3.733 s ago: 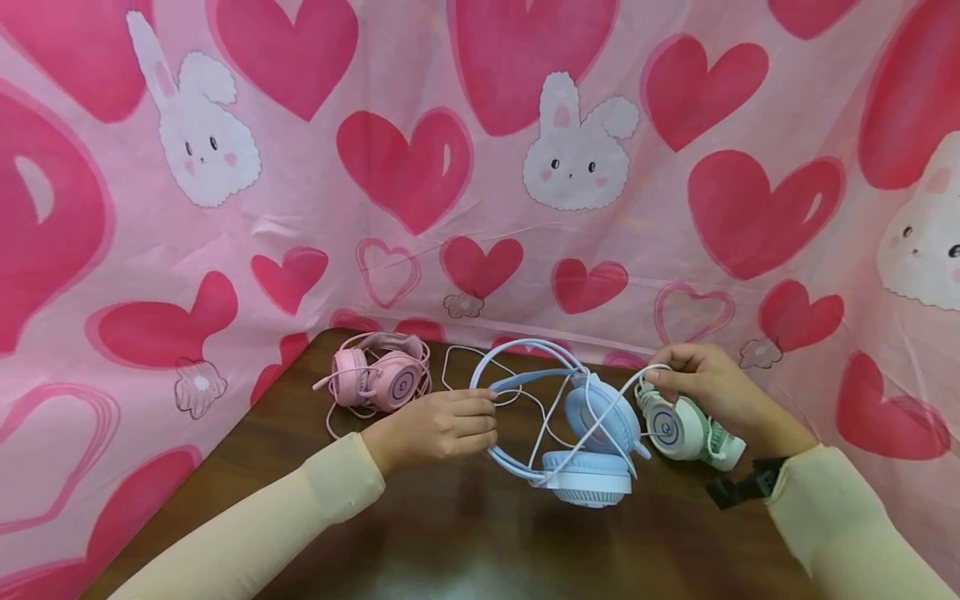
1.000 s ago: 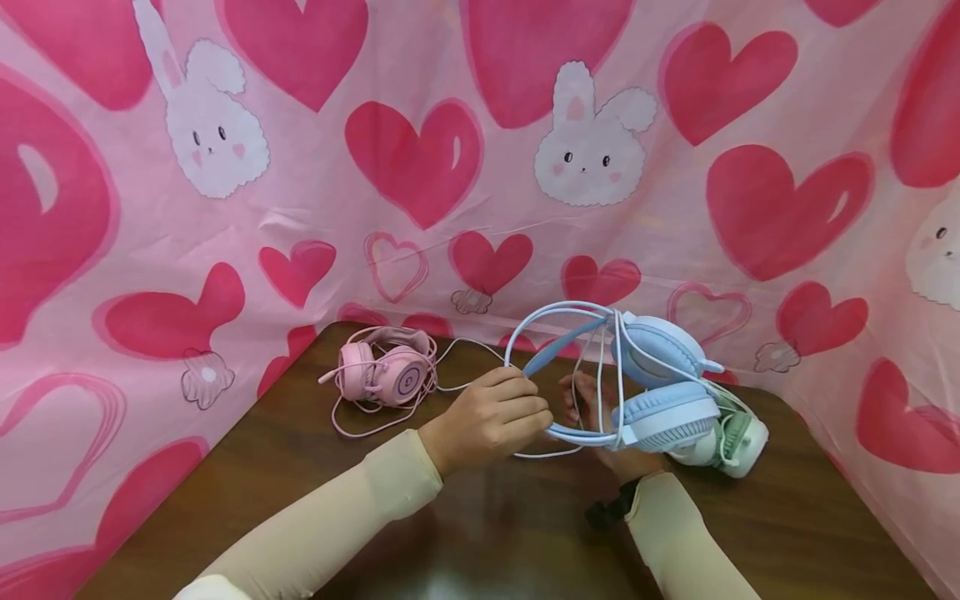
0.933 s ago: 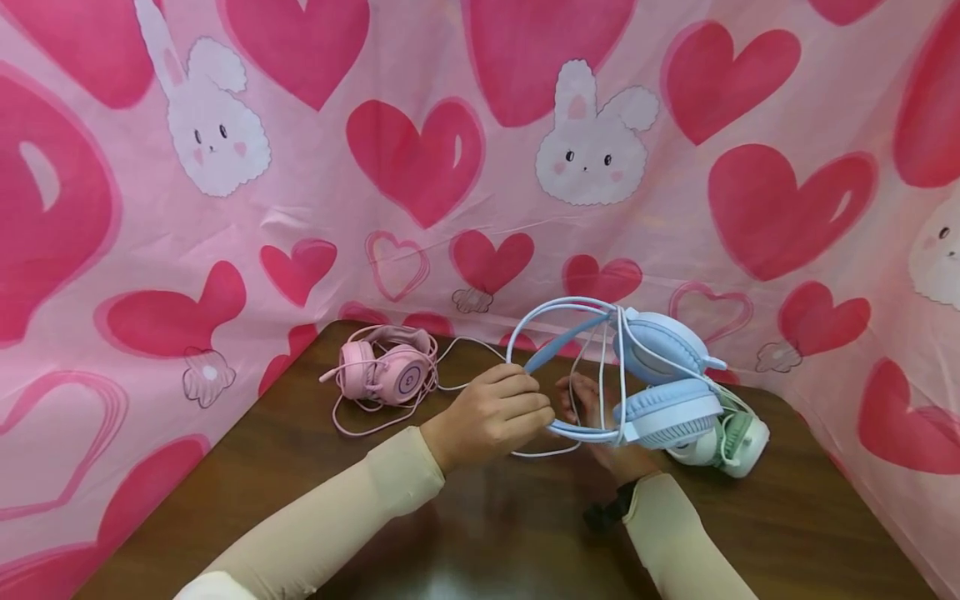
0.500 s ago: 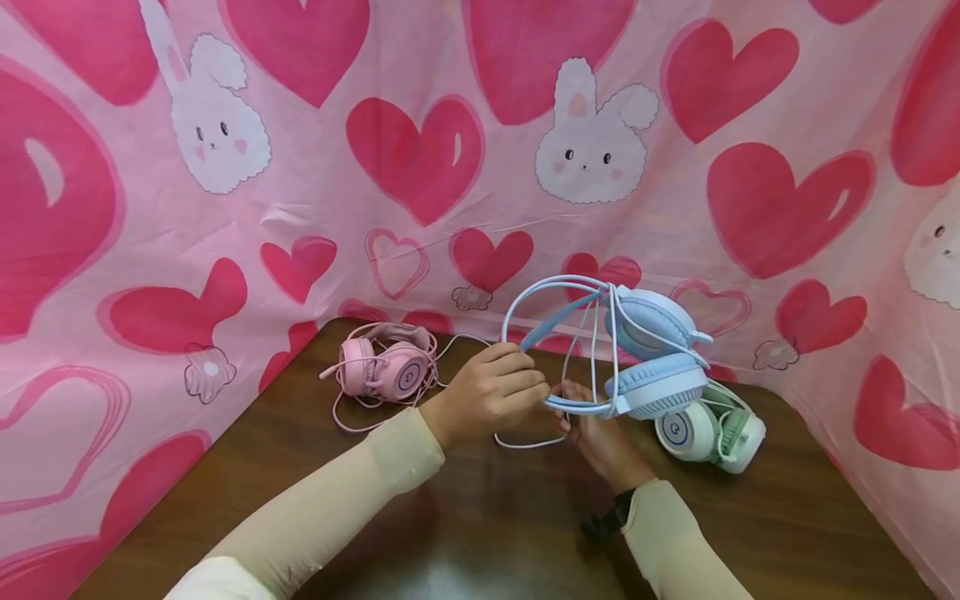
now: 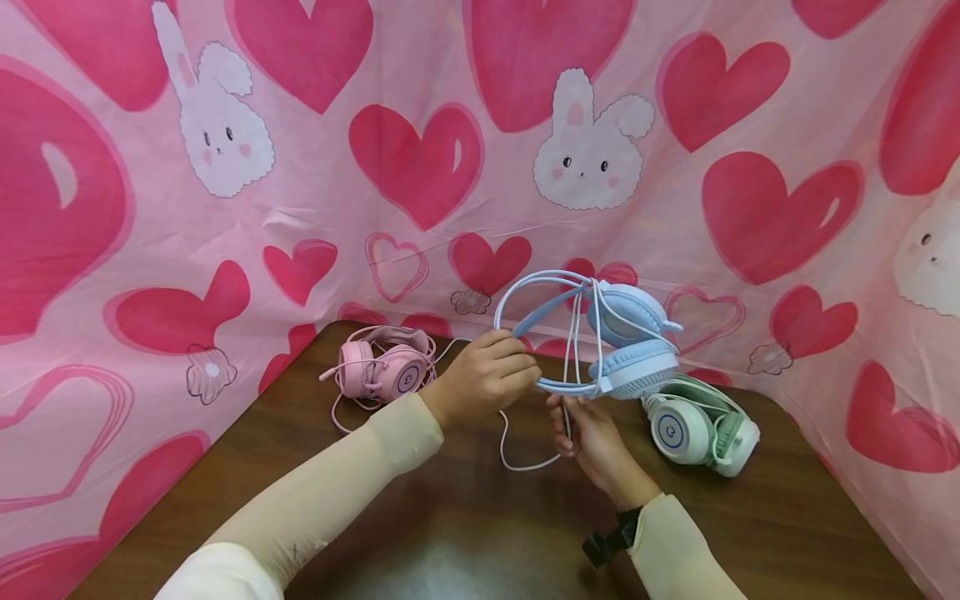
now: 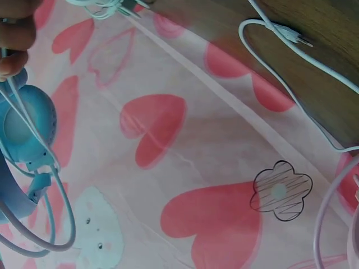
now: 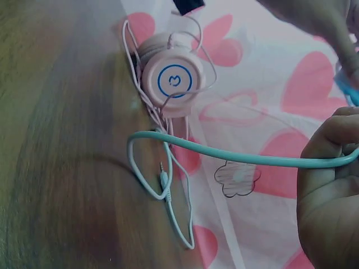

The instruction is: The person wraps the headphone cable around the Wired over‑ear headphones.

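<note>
Light blue over-ear headphones [image 5: 632, 368] hang above the table, tilted, with both ear cups to the right. My left hand [image 5: 480, 377] grips the headband from its left side. Several strands of white cable [image 5: 576, 337] run around both sides of the frame beside the ear cups. Just under the headband, my right hand [image 5: 592, 442] holds the cable between curled fingers. From there the cable [image 7: 235, 158] loops down across the table and ends in a small audio plug [image 7: 164, 178], seen in the right wrist view.
Pink headphones [image 5: 401, 375] with their cord wound about them lie at the back left of the brown table [image 5: 450, 517]. A white and green pair [image 5: 678, 432] lies at the right, close behind my right hand. A pink heart-patterned cloth [image 5: 420, 275] rises behind the table.
My right hand has moved left from beside the green headphones to under the blue headband, and the cable now passes around the frame. The blue headphones have shifted right and up.
</note>
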A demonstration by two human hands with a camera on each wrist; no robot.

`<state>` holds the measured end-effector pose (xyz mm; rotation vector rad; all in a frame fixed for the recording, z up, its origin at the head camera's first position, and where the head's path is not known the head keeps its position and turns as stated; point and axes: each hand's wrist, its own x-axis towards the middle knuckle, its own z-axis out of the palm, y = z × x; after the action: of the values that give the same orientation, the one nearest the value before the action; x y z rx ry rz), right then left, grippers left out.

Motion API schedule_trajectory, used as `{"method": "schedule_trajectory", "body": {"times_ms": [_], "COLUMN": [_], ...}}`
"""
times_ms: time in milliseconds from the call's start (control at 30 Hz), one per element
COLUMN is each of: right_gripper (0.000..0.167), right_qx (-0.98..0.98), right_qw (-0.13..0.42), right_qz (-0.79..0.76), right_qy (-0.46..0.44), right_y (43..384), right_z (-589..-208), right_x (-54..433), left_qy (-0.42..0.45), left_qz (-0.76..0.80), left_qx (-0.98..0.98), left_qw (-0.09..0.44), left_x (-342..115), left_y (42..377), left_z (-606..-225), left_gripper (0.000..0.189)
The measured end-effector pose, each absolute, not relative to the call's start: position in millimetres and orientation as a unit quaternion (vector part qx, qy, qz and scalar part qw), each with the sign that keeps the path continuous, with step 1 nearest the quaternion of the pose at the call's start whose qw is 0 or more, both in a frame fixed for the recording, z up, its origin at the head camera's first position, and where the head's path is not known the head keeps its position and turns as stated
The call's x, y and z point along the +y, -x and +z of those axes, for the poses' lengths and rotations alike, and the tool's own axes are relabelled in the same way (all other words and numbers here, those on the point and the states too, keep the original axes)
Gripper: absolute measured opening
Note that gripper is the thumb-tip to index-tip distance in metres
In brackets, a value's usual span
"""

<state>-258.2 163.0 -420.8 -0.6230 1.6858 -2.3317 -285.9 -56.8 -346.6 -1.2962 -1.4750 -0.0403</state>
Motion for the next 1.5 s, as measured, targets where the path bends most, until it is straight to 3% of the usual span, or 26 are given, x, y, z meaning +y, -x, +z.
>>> {"method": "schedule_trajectory", "body": {"times_ms": [800, 1500], "right_gripper": [0.016, 0.009], "right_qx": [0.594, 0.671], "right_qw": [0.144, 0.122], "right_qz": [-0.759, -0.677], "right_qy": [0.224, 0.275], "right_y": [239.1, 224.4], "right_z": [-421.0, -394.1], "right_x": [171.0, 192.2], "left_qy": [0.510, 0.512], "left_qz": [0.007, 0.062], "left_qx": [-0.657, -0.687], "left_qw": [0.555, 0.511], "left_x": [-74.3, -92.2], "left_y": [313.2, 336.5], "left_z": [-355.2, -372.6], "left_gripper": [0.016, 0.014]}}
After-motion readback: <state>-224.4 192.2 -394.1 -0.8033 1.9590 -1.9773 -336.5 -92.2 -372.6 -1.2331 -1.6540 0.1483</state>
